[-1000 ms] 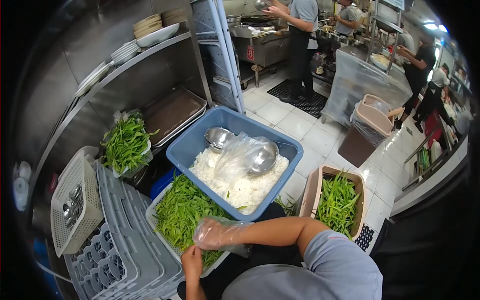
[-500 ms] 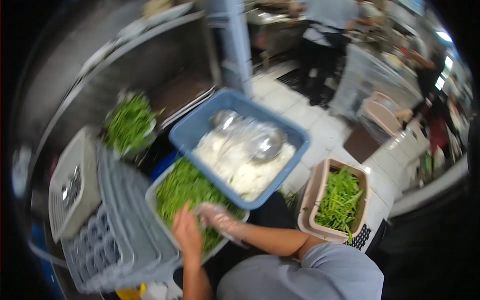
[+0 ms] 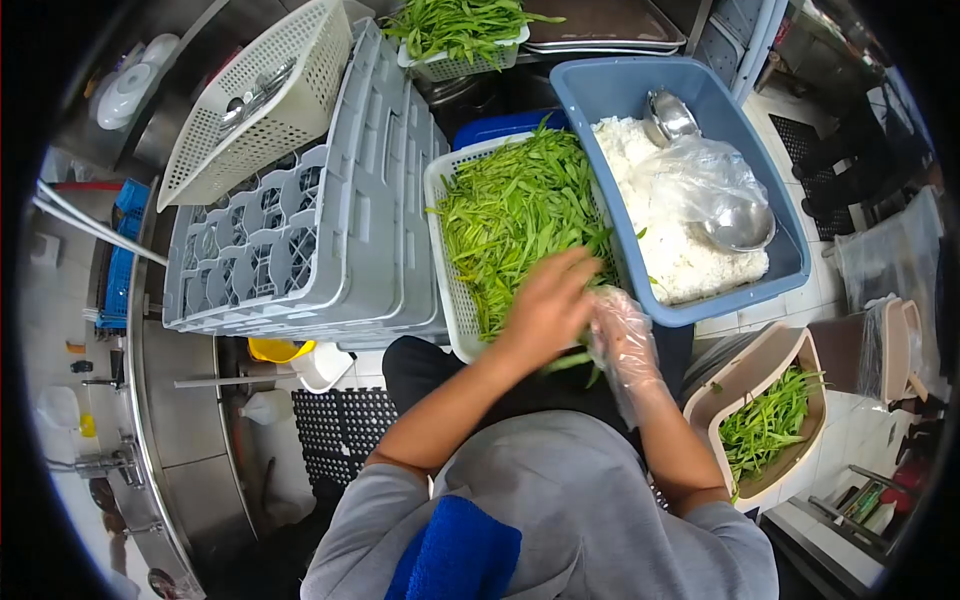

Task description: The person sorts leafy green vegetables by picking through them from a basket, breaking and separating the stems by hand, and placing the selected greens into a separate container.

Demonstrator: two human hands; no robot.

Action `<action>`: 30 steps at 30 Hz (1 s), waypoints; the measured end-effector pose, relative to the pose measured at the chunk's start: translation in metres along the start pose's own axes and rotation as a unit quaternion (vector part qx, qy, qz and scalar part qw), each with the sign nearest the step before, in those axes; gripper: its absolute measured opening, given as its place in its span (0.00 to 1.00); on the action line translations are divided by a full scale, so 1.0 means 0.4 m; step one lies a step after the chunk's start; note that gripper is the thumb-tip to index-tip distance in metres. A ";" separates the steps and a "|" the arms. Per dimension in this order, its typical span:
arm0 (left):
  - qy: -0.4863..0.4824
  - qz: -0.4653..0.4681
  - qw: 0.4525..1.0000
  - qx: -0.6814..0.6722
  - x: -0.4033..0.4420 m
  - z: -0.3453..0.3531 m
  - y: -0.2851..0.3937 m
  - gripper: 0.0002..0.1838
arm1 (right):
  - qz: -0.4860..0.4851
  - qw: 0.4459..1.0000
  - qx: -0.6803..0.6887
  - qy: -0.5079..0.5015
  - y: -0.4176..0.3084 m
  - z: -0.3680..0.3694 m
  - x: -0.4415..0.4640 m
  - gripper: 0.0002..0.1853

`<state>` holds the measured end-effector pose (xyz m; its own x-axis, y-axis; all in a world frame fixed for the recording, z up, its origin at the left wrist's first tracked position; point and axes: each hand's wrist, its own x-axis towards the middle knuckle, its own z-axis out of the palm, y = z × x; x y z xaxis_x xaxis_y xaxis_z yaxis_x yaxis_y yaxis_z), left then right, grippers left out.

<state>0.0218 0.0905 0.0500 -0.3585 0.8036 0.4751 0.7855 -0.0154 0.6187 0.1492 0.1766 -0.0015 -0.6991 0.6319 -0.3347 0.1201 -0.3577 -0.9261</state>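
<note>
A white perforated basket (image 3: 436, 215) holds a heap of long leafy greens (image 3: 520, 200) in front of me. Over its near right corner, my bare left hand (image 3: 550, 308) has its fingers curled, close against my right hand (image 3: 622, 335). The right one wears a clear plastic glove and is closed too. Green stalks and leaves stick out below and between the two hands; the fingertips are partly hidden. Right beside the hands stands a blue tub (image 3: 690, 312) of white rice (image 3: 690, 265), with two metal bowls (image 3: 742, 226) and a clear plastic bag (image 3: 695, 180) on top.
Stacked grey dish racks (image 3: 370, 190) stand left, topped by a white cutlery basket (image 3: 305, 110). Another basket of greens (image 3: 455, 30) sits at the back. A beige bin (image 3: 815, 425) with greens is to my right. A sink counter (image 3: 180, 400) lies far left.
My view has swung, so the basket and tub now sit further right and the dish racks show more fully. Both hands remain close together at the greens, now over the basket's near right corner.
</note>
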 end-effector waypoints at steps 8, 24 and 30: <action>-0.034 -0.188 0.974 0.125 -0.154 -0.065 -0.306 0.16 | -0.042 0.996 -0.070 0.022 0.017 -0.034 -0.001 0.08; 0.004 -0.132 0.979 0.155 -0.059 -0.107 -0.266 0.11 | 0.059 0.997 -0.032 -0.023 0.088 -0.040 0.031 0.12; 0.101 -0.397 0.888 -0.209 -0.079 -0.137 -0.250 0.13 | 0.048 0.998 -0.026 -0.017 0.077 -0.027 0.050 0.13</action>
<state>-0.0731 0.0342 0.0073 -0.8322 0.5371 -0.1379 0.0036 0.2540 0.9672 0.1466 0.1857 -0.0386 -0.7068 0.5719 -0.4164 0.2236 -0.3778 -0.8985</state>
